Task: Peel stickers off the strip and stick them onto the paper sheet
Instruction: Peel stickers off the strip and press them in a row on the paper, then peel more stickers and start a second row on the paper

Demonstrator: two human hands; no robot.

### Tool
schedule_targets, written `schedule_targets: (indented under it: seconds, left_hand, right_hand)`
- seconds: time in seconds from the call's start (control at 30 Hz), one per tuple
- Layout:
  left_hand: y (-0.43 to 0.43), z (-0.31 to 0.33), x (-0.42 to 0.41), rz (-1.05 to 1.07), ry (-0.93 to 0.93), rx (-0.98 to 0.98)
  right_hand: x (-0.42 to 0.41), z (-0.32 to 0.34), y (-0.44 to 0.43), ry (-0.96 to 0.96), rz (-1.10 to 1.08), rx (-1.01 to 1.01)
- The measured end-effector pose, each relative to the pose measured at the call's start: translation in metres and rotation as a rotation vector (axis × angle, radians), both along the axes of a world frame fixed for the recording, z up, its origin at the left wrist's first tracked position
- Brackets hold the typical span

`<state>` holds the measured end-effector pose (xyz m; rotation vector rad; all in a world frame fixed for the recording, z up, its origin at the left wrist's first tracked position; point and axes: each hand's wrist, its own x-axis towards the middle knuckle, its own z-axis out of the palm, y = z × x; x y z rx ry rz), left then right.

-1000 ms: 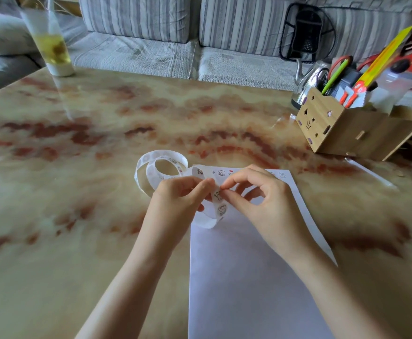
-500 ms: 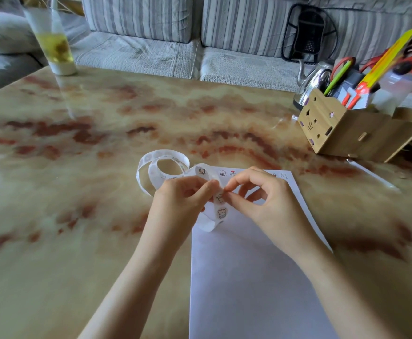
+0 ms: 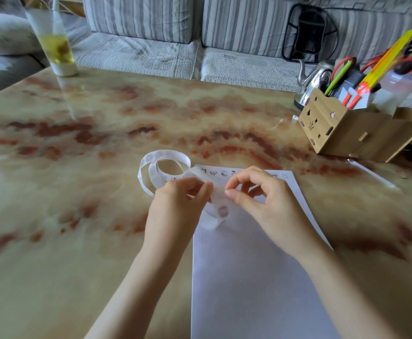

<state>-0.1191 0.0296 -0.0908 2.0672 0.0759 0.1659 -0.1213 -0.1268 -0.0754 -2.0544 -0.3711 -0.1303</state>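
Head camera view of a marbled table (image 3: 77,216) with a white paper sheet (image 3: 261,277) lying flat in front of the person. A row of small stickers (image 3: 223,172) is already stuck along the sheet's far edge. The sticker strip (image 3: 165,154) curls in a loose coil on the table just left of the sheet, and its free end droops between both hands above the sheet's upper left part. The left hand (image 3: 175,204) pinches the strip between thumb and fingers. The right hand (image 3: 266,204) pinches at the strip with thumb and forefinger; blur hides whether a sticker has lifted. The strip looks light, thin and floppy, so it likely needs holding close beside the sticker, with each sticker picked at its edge.
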Motion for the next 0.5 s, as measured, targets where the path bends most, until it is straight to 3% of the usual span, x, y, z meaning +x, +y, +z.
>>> schedule_targets:
  seconds: [0.17, 0.33, 0.5]
  left_hand:
    - [0.006, -0.011, 0.004, 0.006, 0.076, 0.116]
    - [0.019, -0.01, 0.005, 0.057, 0.116, 0.187]
    - [0.03, -0.009, 0.011, 0.121, 0.128, 0.175]
  right_hand:
    - [0.022, 0.009, -0.01, 0.146, -0.092, 0.187]
    - [0.059, 0.001, -0.002, 0.347, -0.157, 0.118]
    - [0.076, -0.007, 0.018, 0.364, -0.178, 0.085]
